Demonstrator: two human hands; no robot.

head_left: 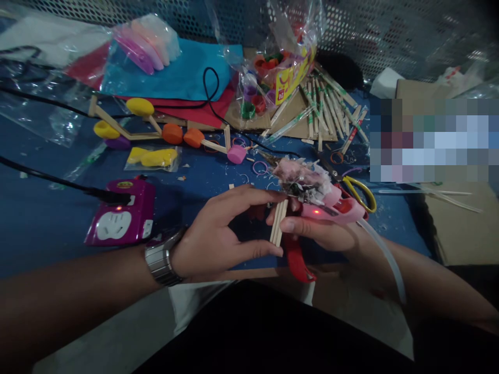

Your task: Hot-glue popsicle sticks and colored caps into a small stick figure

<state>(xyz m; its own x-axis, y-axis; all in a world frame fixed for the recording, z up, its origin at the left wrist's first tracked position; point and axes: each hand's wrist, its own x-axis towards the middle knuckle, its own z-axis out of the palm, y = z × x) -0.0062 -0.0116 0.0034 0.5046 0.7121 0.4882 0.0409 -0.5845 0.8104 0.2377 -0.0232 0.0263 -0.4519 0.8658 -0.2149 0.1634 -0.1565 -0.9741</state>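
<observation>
My left hand (212, 234) pinches a small flat row of short wooden sticks (279, 223) between thumb and fingers. The sticks lie side by side, tilted slightly. My right hand (317, 232) is closed round a pink hot glue gun (335, 205), and its thumb rests against the sticks' right edge. Flakes of dried glue and wrapping cover the gun's front, and its nozzle points up and left. A small red light glows on its side. Out of its back trails a whitish glue stick (388, 259). Below the hands hangs a curved red piece (298, 259).
Yellow-handled scissors (360, 193) lie beyond the gun. Wooden chopsticks (327, 106) are piled behind. Stick pieces with coloured bottle caps (171, 133) stand left of centre. A purple power socket (125, 215) with a black cable sits left. A bag of caps (273, 72) stands at the back.
</observation>
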